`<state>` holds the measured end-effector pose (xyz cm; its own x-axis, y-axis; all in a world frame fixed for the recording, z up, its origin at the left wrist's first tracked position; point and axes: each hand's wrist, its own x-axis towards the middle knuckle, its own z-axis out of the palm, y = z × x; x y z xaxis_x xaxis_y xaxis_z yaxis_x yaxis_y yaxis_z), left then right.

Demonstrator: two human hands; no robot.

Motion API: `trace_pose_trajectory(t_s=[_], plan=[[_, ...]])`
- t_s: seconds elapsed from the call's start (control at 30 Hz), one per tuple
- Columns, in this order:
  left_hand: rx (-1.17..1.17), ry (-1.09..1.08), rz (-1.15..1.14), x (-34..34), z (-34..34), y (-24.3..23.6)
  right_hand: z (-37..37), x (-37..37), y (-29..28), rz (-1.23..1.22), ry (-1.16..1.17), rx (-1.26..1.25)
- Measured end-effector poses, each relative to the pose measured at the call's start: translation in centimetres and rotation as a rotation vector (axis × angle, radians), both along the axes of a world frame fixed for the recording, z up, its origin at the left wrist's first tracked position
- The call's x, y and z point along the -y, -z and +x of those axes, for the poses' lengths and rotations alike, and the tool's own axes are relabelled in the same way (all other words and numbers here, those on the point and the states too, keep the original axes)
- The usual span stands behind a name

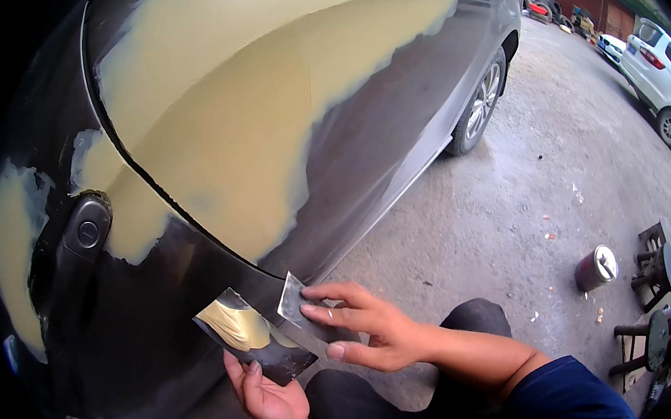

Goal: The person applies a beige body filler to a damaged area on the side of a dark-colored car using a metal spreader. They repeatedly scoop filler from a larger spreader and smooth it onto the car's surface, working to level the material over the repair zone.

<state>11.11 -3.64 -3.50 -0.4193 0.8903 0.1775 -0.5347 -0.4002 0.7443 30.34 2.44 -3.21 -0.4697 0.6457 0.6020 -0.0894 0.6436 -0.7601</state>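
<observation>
My left hand grips a dark flat mixing plate from below. A thick smear of yellow body filler lies across the upper part of the mixing plate. In my right hand is a thin flat filler spreader, pinched between fingers and thumb. Its lower edge is close to the plate's right side; whether they touch I cannot tell. Beyond both hands stands a dark grey car door, broadly coated with yellow filler. More filler surrounds the door handle on the adjoining panel at left.
A car wheel is at the far end of the dark car. On the concrete floor at right stand a metal can and small stools. A white van is parked at the far right.
</observation>
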Motion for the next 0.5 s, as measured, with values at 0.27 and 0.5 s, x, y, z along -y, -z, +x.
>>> trace_pose_trajectory(t_s=[0.27,0.5], plan=[[-0.083,0.047,0.086,0.5,0.5,-1.4,2.3,-2.9,-0.3,0.376,0.392,0.270],[-0.054,-0.020,0.084,0.4,0.5,-0.5,1.6,-9.6,-10.8,0.619,0.980,0.323]])
